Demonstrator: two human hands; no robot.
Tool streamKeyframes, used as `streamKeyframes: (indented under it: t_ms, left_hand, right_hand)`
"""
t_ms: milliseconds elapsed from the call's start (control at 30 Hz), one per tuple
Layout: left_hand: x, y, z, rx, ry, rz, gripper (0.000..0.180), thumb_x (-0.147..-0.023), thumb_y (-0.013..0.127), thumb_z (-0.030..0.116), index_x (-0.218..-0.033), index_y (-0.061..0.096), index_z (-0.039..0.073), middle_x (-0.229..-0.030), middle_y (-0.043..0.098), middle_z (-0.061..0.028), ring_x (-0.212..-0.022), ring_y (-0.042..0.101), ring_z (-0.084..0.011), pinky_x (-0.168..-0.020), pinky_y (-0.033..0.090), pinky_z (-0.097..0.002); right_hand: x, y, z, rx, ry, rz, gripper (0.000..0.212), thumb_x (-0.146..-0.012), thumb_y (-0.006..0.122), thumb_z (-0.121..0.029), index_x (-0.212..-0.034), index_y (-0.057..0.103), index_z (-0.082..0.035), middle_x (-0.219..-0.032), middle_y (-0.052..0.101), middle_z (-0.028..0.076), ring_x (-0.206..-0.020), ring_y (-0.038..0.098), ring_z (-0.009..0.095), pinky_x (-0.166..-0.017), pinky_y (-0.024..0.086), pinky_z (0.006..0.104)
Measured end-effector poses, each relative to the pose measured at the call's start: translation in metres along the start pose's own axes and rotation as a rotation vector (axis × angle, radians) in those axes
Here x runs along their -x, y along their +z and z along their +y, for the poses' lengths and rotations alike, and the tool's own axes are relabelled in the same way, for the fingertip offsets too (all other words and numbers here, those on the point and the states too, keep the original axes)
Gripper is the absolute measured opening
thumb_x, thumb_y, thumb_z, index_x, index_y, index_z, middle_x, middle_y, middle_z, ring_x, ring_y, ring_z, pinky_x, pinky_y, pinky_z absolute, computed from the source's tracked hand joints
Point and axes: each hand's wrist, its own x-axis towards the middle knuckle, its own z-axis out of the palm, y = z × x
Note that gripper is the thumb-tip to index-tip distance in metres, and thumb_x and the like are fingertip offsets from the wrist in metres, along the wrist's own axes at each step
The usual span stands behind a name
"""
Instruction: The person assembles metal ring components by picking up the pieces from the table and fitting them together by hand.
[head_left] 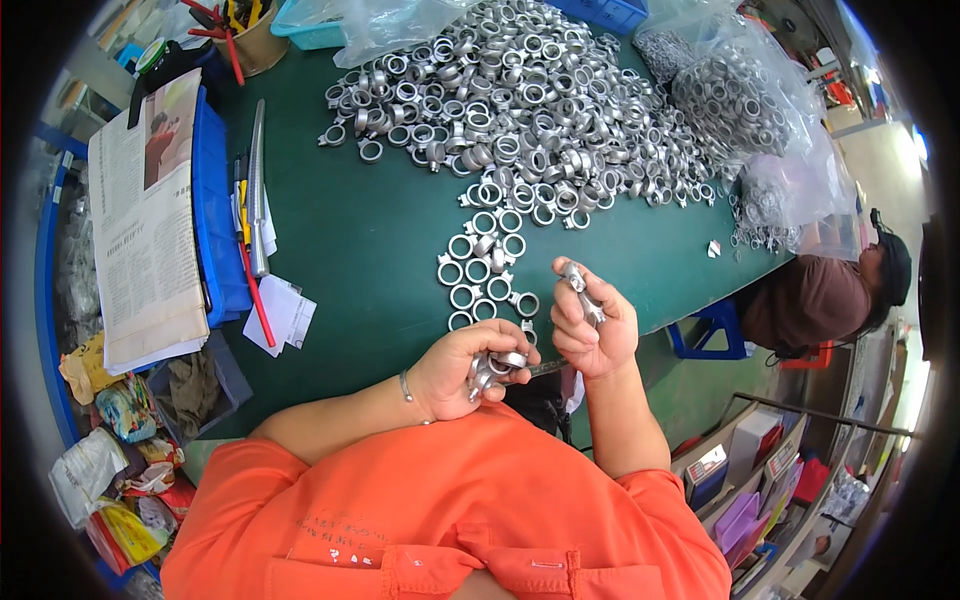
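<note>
Several silvery metal rings (508, 359), each with a small lug on its side, lie in my left hand (440, 375); its fingers curl around them at the table's near edge. To the right and a little higher, my right hand (605, 345) pinches more metal rings (575, 278) between thumb and fingers, partly hidden by them. Just beyond my left hand, a loose cluster of rings (478, 268) lies flat on the green tabletop (350, 240). It runs up to a large heap of the same rings (520, 100) at the far side.
Clear plastic bags of rings (735, 100) stand at the far right. On the left are a blue bin with newspaper (145, 220), a tapered metal rod (257, 190), a red-handled tool (258, 300) and paper slips (282, 312). A person (815, 300) sits right, near a blue stool (710, 332).
</note>
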Motion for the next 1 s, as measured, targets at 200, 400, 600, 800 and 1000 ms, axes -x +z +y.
streamKeyframes:
  t_ms: [200, 400, 600, 800, 1000]
  left_hand:
    - [0.000, 0.006, 0.003, 0.020, 0.013, -0.036, 0.039, -0.093, 0.032, 0.037, -0.100, 0.051, 0.003, -0.094, 0.058, -0.0135, -0.078, 0.063, -0.0232, -0.040, 0.047, -0.0234]
    - [-0.001, 0.000, 0.002, 0.020, 0.088, 0.026, 0.027, -0.091, 0.039, 0.027, -0.092, 0.053, 0.004, -0.092, 0.056, -0.0127, -0.071, 0.056, -0.0175, -0.039, 0.039, -0.0203]
    - [-0.001, 0.001, 0.001, 0.031, 0.080, 0.019, 0.014, -0.087, 0.044, 0.017, -0.088, 0.052, 0.006, -0.090, 0.055, -0.0129, -0.067, 0.051, -0.0150, -0.039, 0.035, -0.0191]
    - [0.002, 0.003, 0.001, 0.004, 0.050, 0.038, 0.013, -0.087, 0.044, 0.016, -0.090, 0.051, 0.005, -0.090, 0.055, -0.0131, -0.067, 0.051, -0.0149, -0.038, 0.035, -0.0190]
    - [-0.001, -0.001, 0.000, -0.038, 0.036, 0.018, 0.020, -0.089, 0.042, 0.020, -0.093, 0.051, 0.003, -0.091, 0.056, -0.0138, -0.068, 0.055, -0.0157, -0.039, 0.038, -0.0201]
  right_hand:
    - [0.014, 0.042, -0.003, 1.117, 0.028, 0.042, 0.028, -0.089, 0.044, -0.008, -0.116, 0.048, 0.001, -0.078, 0.055, 0.010, -0.050, 0.046, 0.011, -0.044, 0.036, 0.0187]
    - [-0.001, 0.032, 0.000, 1.926, -0.401, 0.252, 0.017, -0.077, 0.058, -0.003, -0.094, 0.062, -0.001, -0.071, 0.055, 0.010, -0.057, 0.053, 0.021, -0.054, 0.043, 0.0290]
    - [-0.006, -0.003, 0.002, 1.650, -0.221, 0.523, 0.010, -0.077, 0.059, -0.006, -0.081, 0.062, 0.002, -0.065, 0.059, 0.005, -0.051, 0.051, 0.010, -0.048, 0.041, 0.0257]
    - [0.004, 0.006, -0.009, 0.954, -0.002, 0.360, 0.012, -0.085, 0.050, -0.003, -0.094, 0.055, 0.003, -0.070, 0.059, 0.006, -0.046, 0.043, 0.005, -0.040, 0.031, 0.0177]
    - [0.009, 0.025, 0.004, 0.962, -0.212, 0.167, 0.013, -0.083, 0.047, 0.003, -0.094, 0.054, 0.001, -0.079, 0.060, 0.009, -0.051, 0.047, 0.007, -0.043, 0.035, 0.0182]
